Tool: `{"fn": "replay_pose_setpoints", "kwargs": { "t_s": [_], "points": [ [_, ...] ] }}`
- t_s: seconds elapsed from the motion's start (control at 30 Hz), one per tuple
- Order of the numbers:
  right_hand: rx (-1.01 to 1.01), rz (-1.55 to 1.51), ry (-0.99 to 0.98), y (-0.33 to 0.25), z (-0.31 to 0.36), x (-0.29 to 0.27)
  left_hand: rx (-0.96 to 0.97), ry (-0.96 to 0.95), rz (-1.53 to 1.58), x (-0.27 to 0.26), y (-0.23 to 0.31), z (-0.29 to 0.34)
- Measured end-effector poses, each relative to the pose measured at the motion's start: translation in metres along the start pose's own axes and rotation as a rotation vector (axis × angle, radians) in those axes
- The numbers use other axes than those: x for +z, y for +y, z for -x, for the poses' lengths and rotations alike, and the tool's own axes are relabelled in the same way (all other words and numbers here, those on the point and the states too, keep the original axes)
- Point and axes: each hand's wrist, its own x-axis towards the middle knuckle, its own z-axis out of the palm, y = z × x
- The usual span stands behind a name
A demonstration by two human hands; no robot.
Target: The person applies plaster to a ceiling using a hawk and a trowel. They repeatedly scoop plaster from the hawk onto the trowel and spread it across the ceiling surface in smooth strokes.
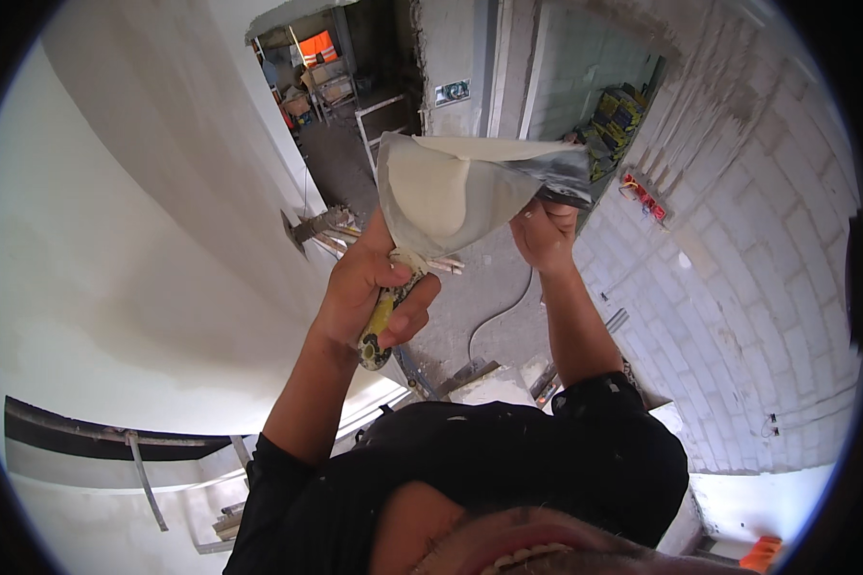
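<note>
My left hand (372, 287) is closed around the yellow-and-black handle of a wide putty knife (494, 209). A thick cream-coloured layer of plaster (431, 196) lies on its blade. In my right hand (547, 235) is a second tool, a wide smoothing blade (558, 171) with a dark grip and plaster along its long edge. The two blades meet or overlap in front of me at chest height; whether they touch is hard to tell. My right fingers are partly hidden behind that tool.
A smooth plastered wall (163, 259) curves along the left, and a bare block wall (738, 278) with a red electrical box (645, 196) stands at right. Ahead is a doorway with a stepladder (369, 125). On the floor lie a hose (494, 316) and tools; stacked bags (618, 120) stand farther back.
</note>
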Motion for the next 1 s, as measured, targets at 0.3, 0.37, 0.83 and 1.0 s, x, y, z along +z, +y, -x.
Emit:
{"fn": "replay_pose_setpoints", "kwargs": {
  "t_s": [0.3,0.37,0.83,1.0],
  "points": [
    [-0.094,0.607,-0.332,-0.014,-0.027,0.003,-0.073,0.050,-0.245,-0.003,-0.002,0.009],
    [-0.118,0.733,-0.362,-0.017,-0.029,-0.002,-0.084,0.052,-0.269,-0.004,-0.002,0.009],
    [0.337,-0.196,0.579,-0.020,-0.015,-0.022,0.015,0.146,-0.185,-0.033,-0.017,0.022],
    [0.545,-0.491,0.571,-0.020,-0.002,-0.008,-0.095,0.094,-0.057,-0.053,-0.028,0.022]
  ]
}}
